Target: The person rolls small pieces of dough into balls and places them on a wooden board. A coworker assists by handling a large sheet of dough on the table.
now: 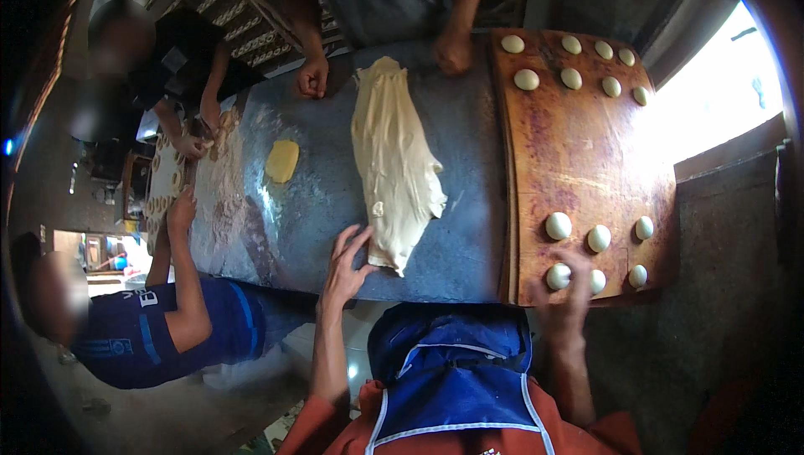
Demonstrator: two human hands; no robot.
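A long, stretched sheet of pale dough (389, 149) lies across the dark worktop (465, 204), its narrow end pointing away from me. My left hand (342, 269) is beside the dough's near end, with fingers apart and fingertips at its edge. To the right, my right hand (565, 296) is smeared by motion over the near edge of a wooden board (578, 145). Close by its fingers sit round dough balls, among them one (558, 276) partly behind the hand. Whether those fingers hold anything is not visible.
More dough balls (526, 80) sit at the board's far end. A yellow slab (283, 161) rests left of the dough sheet, beside scattered flour (226, 195). Across the table a person's fists (312, 78) rest on the worktop. Two people work at the left, near a tray of small rings (159, 199).
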